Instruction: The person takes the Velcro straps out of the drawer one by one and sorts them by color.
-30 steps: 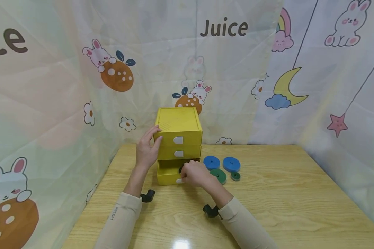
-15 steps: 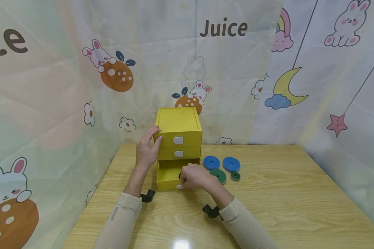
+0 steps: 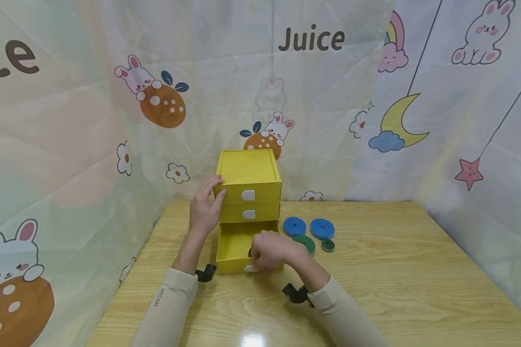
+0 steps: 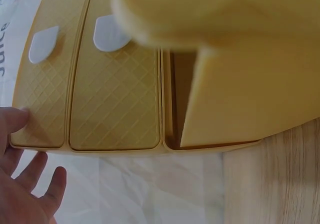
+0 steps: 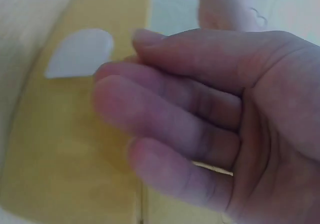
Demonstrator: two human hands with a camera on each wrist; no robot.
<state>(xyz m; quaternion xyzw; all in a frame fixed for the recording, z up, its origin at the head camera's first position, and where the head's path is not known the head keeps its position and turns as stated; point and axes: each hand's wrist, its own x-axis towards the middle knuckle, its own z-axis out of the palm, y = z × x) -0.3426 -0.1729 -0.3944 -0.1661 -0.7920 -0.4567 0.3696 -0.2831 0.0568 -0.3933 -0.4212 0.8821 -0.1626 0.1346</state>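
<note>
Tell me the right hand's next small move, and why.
Perhaps ease the right hand off the bottom drawer: it stands well out from the yellow cabinet, with much of the inside showing, and further pulling might bring it loose.

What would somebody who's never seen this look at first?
Probably the bright yellow, boxy drawer unit mid-scene, its yellow bottom drawer open, with a left hand at its side and a right hand at that drawer's front. Then two round blue discs and two round green discs, lying just right of it. Behind hangs a pale cloth backdrop with cartoon bunnies.
</note>
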